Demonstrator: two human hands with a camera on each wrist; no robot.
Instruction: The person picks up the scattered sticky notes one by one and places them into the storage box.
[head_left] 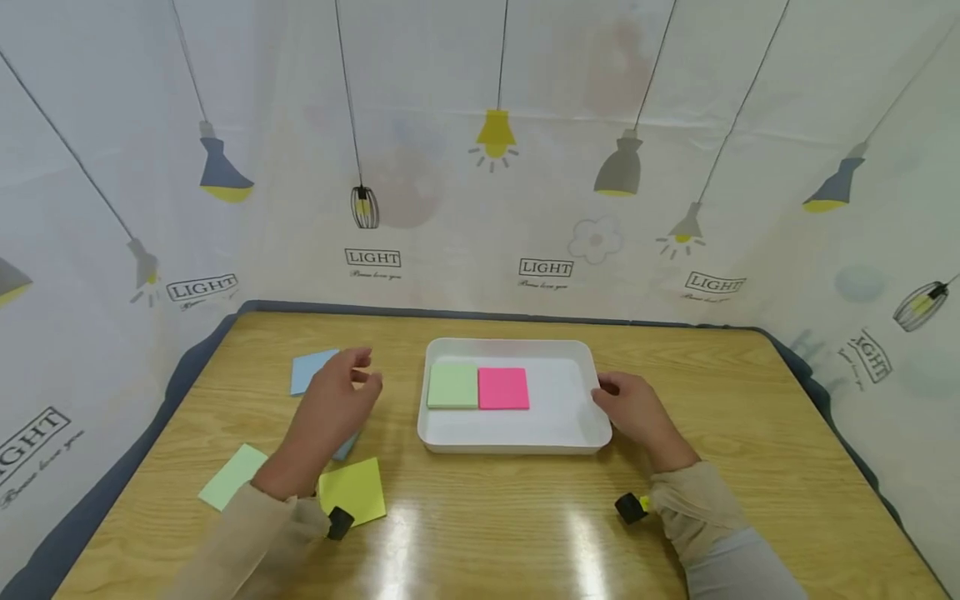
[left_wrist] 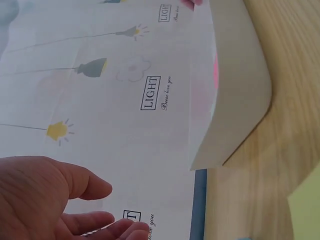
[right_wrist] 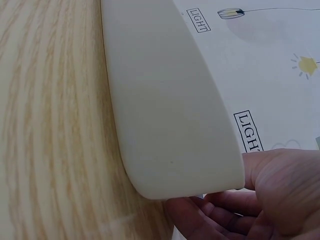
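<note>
A white rectangular tray [head_left: 562,392] stands on the table. Inside it, a light green sticky note pad [head_left: 453,386] lies side by side with a pink sticky note pad [head_left: 503,388], in the tray's left and middle parts. My right hand [head_left: 637,410] holds the tray's right end, thumb and fingers on either side of its wall in the right wrist view. Left of the tray, my left hand [head_left: 337,400] hovers with loosely bent fingers and nothing in them. A blue sticky note pad [head_left: 307,370] lies partly behind that hand.
Nearer me on the left are a yellow sticky note pad [head_left: 356,490] and a light green one [head_left: 234,477], partly covered by the left arm. Another bluish pad [head_left: 346,447] peeks out beside the left wrist. A printed curtain [head_left: 450,208] encloses the wooden table [head_left: 495,517].
</note>
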